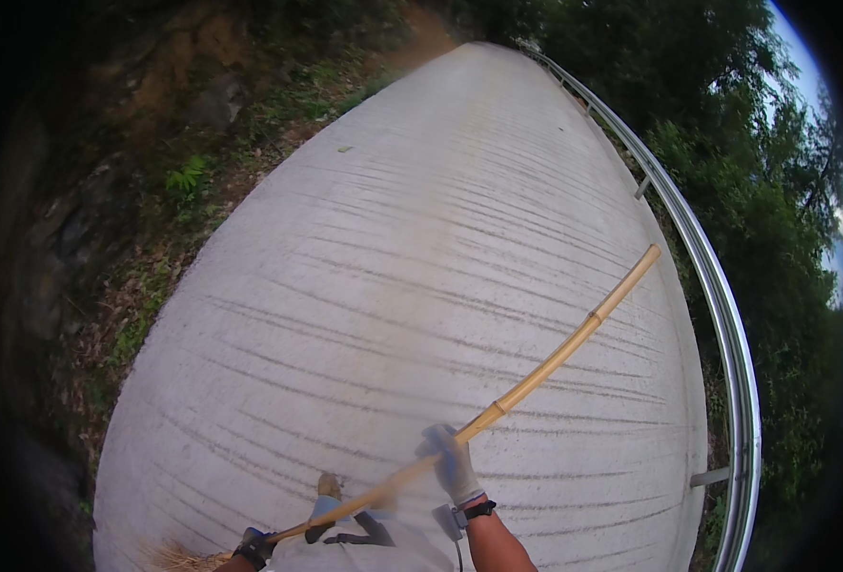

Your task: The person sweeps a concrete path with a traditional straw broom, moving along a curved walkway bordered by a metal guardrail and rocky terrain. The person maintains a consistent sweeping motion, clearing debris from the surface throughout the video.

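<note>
A long bamboo broom handle (550, 361) slants across my body, its bare end up and to the right over the concrete. My right hand (450, 457), in a pale work glove with blue-grey patches, wraps around the middle of the pole. Lower on the same pole, near the bottom edge, my left hand (262, 541) is closed around it, partly hidden behind a dark wrist device. Just beyond my left wrist the straw-coloured broom bristles (178, 556) show, blurred. Both wrists wear dark straps.
A grooved concrete road (393, 286) runs uphill ahead. Along its right edge stands a metal guardrail (714, 286) on posts, with trees behind. A rocky bank with weeds (142, 300) borders the left. One leaf (345, 149) lies on the concrete. My shoe (329, 486) is below.
</note>
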A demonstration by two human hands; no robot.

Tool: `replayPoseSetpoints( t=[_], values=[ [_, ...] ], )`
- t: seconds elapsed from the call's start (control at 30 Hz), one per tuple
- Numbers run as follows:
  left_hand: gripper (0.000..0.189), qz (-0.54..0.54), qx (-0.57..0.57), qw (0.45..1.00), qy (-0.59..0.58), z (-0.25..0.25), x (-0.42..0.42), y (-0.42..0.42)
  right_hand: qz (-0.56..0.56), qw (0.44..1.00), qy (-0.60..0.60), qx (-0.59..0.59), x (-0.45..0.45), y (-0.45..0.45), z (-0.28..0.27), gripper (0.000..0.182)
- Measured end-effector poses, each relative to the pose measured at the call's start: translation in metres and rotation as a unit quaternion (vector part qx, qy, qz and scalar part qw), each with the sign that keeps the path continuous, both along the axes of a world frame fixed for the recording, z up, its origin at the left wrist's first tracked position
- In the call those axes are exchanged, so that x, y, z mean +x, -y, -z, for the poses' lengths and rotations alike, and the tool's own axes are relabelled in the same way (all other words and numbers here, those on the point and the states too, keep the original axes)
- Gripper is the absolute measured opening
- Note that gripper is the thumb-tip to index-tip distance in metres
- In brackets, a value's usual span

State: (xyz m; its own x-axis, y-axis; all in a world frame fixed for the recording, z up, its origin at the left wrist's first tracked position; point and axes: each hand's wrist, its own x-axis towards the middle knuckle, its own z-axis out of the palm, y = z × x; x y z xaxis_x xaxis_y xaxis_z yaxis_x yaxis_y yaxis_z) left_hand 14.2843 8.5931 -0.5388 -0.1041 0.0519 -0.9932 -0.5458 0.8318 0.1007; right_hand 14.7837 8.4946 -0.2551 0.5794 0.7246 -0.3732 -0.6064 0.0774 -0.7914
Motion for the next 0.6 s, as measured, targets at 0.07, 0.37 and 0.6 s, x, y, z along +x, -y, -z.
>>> replayPoseSetpoints(
  t=[0.07, 0.37, 0.6],
  values=[
    [0.015, 0.006, -0.005, 1.0, 0.005, 0.005, 0.026, -0.013, -0.018, 1.0, 0.018, 0.015, 0.02, -0.016, -0.003, 0.027],
    [0.015, 0.034, -0.064, 0.992, 0.102, 0.002, 0.242, -0.136, 0.175, 0.979, 0.104, 0.025, 0.142, -0.041, -0.029, 0.024],
    [0.013, 0.129, 0.152, 0.958, 0.208, -0.038, 0.402, -0.307, 0.248, 0.954, 0.137, 0.101, 0.148, -0.062, -0.08, 0.024]
  ],
)
